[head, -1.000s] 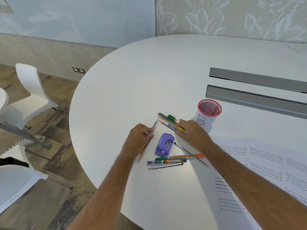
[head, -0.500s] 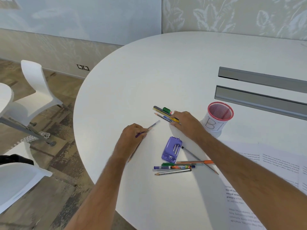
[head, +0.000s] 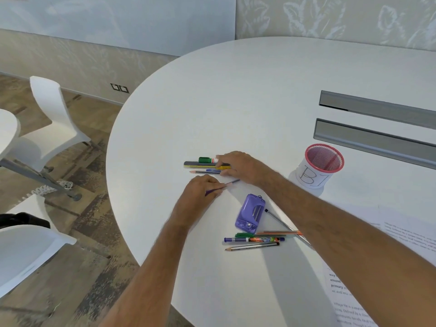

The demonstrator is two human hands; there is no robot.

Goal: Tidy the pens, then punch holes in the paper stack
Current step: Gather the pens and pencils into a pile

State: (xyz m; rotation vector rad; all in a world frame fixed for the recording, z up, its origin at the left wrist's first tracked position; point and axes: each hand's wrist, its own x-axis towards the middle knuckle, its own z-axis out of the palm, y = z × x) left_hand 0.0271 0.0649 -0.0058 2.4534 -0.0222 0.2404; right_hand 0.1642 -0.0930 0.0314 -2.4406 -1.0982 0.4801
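Observation:
My left hand [head: 200, 193] is closed around a thin purple pen [head: 232, 182] whose tip sticks out to the right. My right hand [head: 240, 167] rests its fingers on a far group of pens [head: 203, 164]: a green marker, a yellow and black one, and a pencil. A purple hole punch [head: 250, 213] lies between my forearms. Closer to me lies a second group of pens and pencils [head: 254, 239]. The red mesh pen cup [head: 318, 165] marked "B1" stands to the right, with nothing visible inside. Printed paper sheets [head: 401, 237] lie at the right, partly under my right arm.
The round white table [head: 236, 102] has two grey cable slots [head: 377, 138] at the right. Its curved edge runs close on the left. White chairs [head: 54, 121] and another table's leg stand on the wooden floor to the left.
My left hand has carried the purple pen up and right, towards the far pens. My right hand slid left along that group, turning the pens to lie level.

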